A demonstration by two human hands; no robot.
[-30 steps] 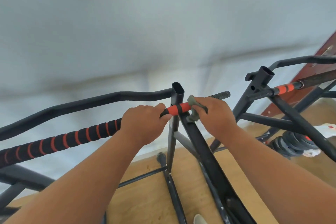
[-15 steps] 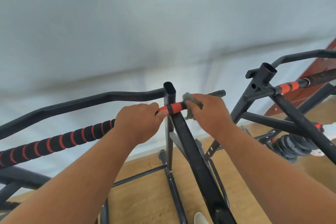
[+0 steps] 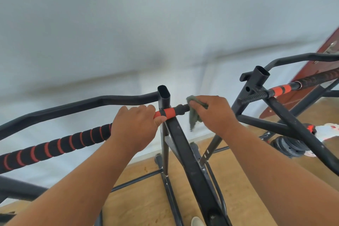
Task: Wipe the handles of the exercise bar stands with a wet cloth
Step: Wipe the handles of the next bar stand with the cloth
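Observation:
A black exercise bar stand rises in the middle, with a padded handle of black foam and red rings running left from it. My left hand grips that handle just left of the post, beside the orange sleeve. My right hand holds a grey-green cloth wrapped over the threaded tip of the bar, right of the orange sleeve; the tip is hidden under the cloth. A second stand with its own orange-and-black handle stands to the right.
Black weight plates lie on the wooden floor at the right, beside a white object. A red-brown door leans in at the far right. A pale wall fills the background. A shoe tip shows at the bottom.
My right hand has slid the cloth rightward along the bar, from beside the orange sleeve out over its threaded end. My left hand keeps its grip on the handle.

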